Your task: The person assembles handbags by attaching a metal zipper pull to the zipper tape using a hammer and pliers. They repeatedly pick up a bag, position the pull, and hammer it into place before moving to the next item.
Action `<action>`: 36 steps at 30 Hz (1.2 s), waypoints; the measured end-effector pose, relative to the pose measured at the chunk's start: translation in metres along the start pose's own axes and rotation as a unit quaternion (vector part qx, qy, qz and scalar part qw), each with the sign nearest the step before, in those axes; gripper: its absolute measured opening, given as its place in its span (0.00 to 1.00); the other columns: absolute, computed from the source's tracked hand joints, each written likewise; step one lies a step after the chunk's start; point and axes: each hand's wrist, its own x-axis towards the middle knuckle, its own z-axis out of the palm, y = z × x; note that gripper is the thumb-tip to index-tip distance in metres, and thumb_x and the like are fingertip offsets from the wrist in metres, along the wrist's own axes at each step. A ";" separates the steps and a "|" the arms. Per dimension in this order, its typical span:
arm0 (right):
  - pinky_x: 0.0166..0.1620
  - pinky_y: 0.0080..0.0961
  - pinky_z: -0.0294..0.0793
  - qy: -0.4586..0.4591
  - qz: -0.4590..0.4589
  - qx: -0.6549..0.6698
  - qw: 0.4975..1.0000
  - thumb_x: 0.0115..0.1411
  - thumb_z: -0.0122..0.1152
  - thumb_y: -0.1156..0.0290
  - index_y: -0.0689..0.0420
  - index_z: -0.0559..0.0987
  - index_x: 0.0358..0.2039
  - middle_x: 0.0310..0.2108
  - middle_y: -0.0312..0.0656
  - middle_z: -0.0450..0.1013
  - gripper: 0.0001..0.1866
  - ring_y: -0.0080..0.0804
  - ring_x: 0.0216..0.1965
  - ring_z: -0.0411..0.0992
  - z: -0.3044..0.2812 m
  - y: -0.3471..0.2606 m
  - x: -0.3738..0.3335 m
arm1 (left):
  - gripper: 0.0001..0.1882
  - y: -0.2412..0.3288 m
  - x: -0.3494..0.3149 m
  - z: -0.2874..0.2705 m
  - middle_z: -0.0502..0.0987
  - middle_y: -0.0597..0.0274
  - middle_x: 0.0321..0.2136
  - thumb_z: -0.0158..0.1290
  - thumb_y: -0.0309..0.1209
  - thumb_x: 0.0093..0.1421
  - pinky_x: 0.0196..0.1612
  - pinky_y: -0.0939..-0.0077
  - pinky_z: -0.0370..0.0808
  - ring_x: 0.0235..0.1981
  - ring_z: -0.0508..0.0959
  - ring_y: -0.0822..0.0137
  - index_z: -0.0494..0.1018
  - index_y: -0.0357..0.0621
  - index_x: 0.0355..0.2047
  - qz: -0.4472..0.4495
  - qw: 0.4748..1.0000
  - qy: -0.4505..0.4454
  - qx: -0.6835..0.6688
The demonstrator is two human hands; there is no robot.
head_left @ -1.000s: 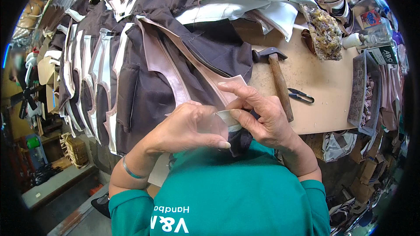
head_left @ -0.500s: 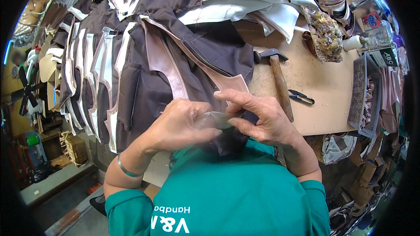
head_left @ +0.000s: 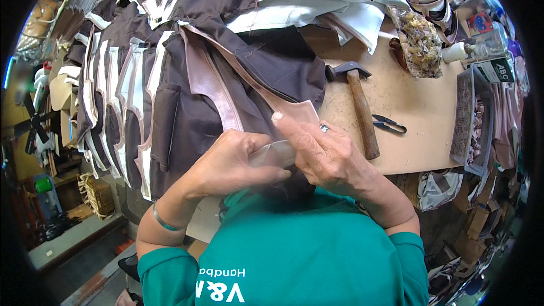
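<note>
The left hand (head_left: 235,161) is curled, thumb and fingers pinching a small pale strip (head_left: 272,153) at the tabletop's (head_left: 413,107) near edge. The right hand (head_left: 326,156) is pinched on the strip's other end, forefinger stretched up-left onto brown fabric (head_left: 187,113). The strip runs left-right; the hands hide most of it. Further right lie a hammer (head_left: 362,110) and snips (head_left: 390,124).

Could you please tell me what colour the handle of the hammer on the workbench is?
The hammer's handle is brown wood, seen best in the head view.
</note>
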 end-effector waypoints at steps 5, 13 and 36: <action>0.29 0.27 0.71 -0.032 0.115 0.143 0.982 0.41 0.53 0.87 0.61 0.63 0.54 0.26 0.43 0.69 0.34 0.34 0.23 0.69 -0.008 0.000 0.002 | 0.12 -0.002 -0.002 -0.001 0.72 0.65 0.13 0.60 0.30 0.46 0.19 0.85 0.66 0.17 0.70 0.81 0.70 0.35 0.19 -0.008 1.000 0.003 -0.021; 0.28 0.29 0.69 -0.042 0.062 0.067 0.995 0.44 0.53 0.84 0.63 0.61 0.54 0.25 0.44 0.67 0.33 0.35 0.23 0.67 -0.003 0.007 -0.002 | 0.12 -0.003 0.000 -0.001 0.72 0.65 0.13 0.59 0.32 0.47 0.19 0.83 0.65 0.16 0.69 0.81 0.70 0.36 0.18 0.019 0.998 -0.001 0.054; 0.25 0.29 0.72 -0.018 0.121 0.176 0.977 0.43 0.53 0.87 0.62 0.61 0.54 0.27 0.44 0.69 0.33 0.38 0.22 0.71 -0.005 0.010 -0.007 | 0.13 -0.009 0.003 -0.004 0.75 0.62 0.20 0.49 0.33 0.57 0.25 0.86 0.67 0.21 0.72 0.78 0.74 0.33 0.26 -0.034 0.990 -0.017 -0.135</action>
